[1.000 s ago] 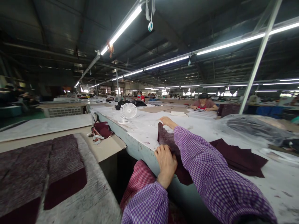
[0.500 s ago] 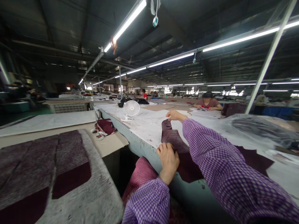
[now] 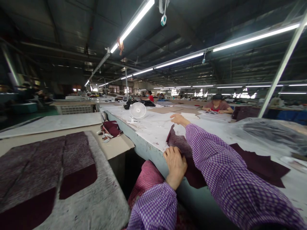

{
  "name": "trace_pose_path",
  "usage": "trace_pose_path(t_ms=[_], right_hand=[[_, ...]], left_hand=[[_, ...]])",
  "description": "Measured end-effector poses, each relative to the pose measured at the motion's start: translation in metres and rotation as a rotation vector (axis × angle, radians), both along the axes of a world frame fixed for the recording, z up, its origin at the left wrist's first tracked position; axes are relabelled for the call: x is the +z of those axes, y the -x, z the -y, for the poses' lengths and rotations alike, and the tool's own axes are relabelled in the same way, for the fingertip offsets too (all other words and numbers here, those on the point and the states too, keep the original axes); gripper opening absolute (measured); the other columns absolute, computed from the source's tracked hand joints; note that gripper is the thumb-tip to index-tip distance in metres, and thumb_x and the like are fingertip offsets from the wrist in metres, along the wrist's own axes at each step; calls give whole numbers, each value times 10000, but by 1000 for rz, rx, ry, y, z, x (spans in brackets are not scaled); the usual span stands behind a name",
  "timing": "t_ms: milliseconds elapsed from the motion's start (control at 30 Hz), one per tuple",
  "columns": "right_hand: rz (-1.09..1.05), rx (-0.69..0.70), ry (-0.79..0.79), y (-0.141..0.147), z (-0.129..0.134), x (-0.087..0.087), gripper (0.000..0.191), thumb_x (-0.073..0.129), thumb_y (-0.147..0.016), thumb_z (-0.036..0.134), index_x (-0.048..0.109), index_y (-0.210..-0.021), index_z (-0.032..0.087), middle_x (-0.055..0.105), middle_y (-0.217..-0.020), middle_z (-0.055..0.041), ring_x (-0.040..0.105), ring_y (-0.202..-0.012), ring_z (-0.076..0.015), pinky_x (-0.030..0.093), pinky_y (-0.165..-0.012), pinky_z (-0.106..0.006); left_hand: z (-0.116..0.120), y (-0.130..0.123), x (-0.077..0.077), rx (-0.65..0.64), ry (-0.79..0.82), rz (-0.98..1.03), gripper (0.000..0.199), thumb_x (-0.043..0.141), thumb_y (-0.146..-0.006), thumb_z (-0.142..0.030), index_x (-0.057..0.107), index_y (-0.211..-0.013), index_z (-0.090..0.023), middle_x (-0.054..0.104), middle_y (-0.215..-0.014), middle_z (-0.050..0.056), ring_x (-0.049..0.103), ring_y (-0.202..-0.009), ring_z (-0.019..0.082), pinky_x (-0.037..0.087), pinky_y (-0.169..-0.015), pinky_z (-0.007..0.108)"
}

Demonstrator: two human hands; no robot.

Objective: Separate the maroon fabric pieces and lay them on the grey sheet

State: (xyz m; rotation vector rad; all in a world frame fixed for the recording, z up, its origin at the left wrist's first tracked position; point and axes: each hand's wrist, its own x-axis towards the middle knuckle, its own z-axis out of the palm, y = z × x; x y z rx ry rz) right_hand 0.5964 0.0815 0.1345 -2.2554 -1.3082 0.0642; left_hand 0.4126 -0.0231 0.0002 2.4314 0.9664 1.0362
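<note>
On the near edge of the white-topped table lies a dark maroon fabric piece (image 3: 179, 142), part of it speckled grey. My left hand (image 3: 176, 166) grips it there, knuckles bent and fingertips curled over the cloth. The far end of the piece stands folded up, and its near plain part hangs over the edge. Just beyond that folded end, my right hand (image 3: 178, 119) hovers with fingers stretched out and bent a little, apart from the cloth. More maroon fabric pieces (image 3: 261, 164) lie to the right of my right forearm, which hides part of them.
A grey padded board (image 3: 105, 195) at left bears several maroon pieces laid side by side. Maroon scraps (image 3: 111, 128) lie on cardboard (image 3: 122, 148). A white fan (image 3: 137, 110) stands on the table (image 3: 153, 126). Clear plastic (image 3: 271, 131) lies at right; a co-worker (image 3: 217, 104) sits across.
My right hand has let go of the fabric's far end, which was flat and is now folded up. The left hand stays on the cloth. The view has shifted slightly.
</note>
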Motion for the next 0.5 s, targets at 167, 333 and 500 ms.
trace_pose_path(t_ms=[167,333,500], right_hand=[[54,38,-52,16,28,22,289,540,-853,150,586,-1138,133,615,-1146,-117,624,-909,-158,493,-797,-278],[-25,383,245,50,115,30,129,568,-790,213,666,-845,150,700,-832,-42,647,-678,-136,483,-607,-217],[323,589,376,86,208,-18,206,495,-833,267,683,-831,183,675,-808,-46,626,-750,-176,471,-716,-285]], left_hand=[[-1,-1,-2,1,3,11,170,572,-768,-240,549,-920,-169,562,-996,83,471,-982,267,349,-846,421],[0,0,0,10,25,7,188,589,-759,-251,551,-921,-163,558,-1006,87,467,-990,271,346,-858,420],[2,-1,0,4,40,19,185,593,-760,-236,548,-924,-164,558,-1018,90,471,-1007,273,342,-879,427]])
